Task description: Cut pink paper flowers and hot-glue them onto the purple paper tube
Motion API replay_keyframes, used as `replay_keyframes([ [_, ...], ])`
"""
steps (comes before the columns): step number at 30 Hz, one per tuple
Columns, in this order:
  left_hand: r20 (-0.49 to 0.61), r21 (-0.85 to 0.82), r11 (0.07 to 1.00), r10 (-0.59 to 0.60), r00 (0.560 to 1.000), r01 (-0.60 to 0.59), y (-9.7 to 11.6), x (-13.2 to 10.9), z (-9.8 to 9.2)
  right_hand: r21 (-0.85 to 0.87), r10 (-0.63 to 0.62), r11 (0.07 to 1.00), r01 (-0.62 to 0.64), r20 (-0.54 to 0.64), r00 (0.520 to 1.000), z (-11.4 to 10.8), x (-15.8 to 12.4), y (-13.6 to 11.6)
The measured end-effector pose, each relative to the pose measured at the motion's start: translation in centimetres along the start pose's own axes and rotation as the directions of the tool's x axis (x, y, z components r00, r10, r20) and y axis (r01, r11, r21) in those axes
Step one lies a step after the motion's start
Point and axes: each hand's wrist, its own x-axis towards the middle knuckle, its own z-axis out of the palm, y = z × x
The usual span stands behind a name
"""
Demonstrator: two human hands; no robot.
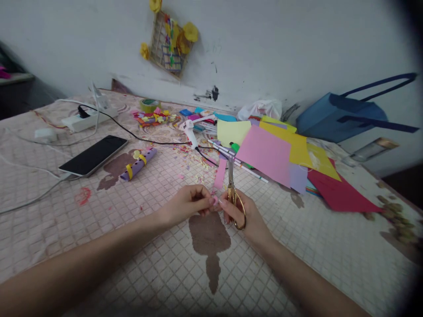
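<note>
Between the fingertips of my left hand (pixel 193 200) is a small pink paper piece (pixel 216 200), pinched in front of me above the table. My right hand (pixel 246 215) has gold-handled scissors (pixel 231 187) hooked on it, their blades pointing away from me. The thumb and a fingertip of that hand touch the same pink piece. Just beyond my fingers a pink paper strip (pixel 220 173) lies on the cloth. A purple paper roll (pixel 139 164) with yellow bands and a small yellow flower rests to the left.
A white glue gun (pixel 191 133) with a black cord stands among paper scraps. Coloured sheets (pixel 264 154) spread at the right, near a blue bag (pixel 342 116) and a glass jar (pixel 372 150). At the left are a phone (pixel 94 155) and a power strip (pixel 89 119).
</note>
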Motion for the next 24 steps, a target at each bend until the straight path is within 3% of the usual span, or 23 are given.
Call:
replay_keyframes([
  [6, -0.178, -0.124, 0.99, 0.05, 0.983, -0.073, 0.44, 0.18, -0.2, 0.042, 0.027, 0.999, -0.029, 0.063, 0.998, 0.49, -0.44, -0.06],
  [17, -0.234, -0.324, 0.945, -0.025, 0.972, -0.054, 0.64, 0.08, -0.38, -0.049, 0.069, 0.997, -0.063, 0.117, 0.991, 0.95, -0.61, -0.09],
  [24, -0.295, -0.291, 0.951, 0.01, 0.955, -0.1, 0.72, 0.21, -0.55, -0.111, 0.075, 0.992, -0.064, 0.104, 0.992, 0.99, -0.6, -0.12],
])
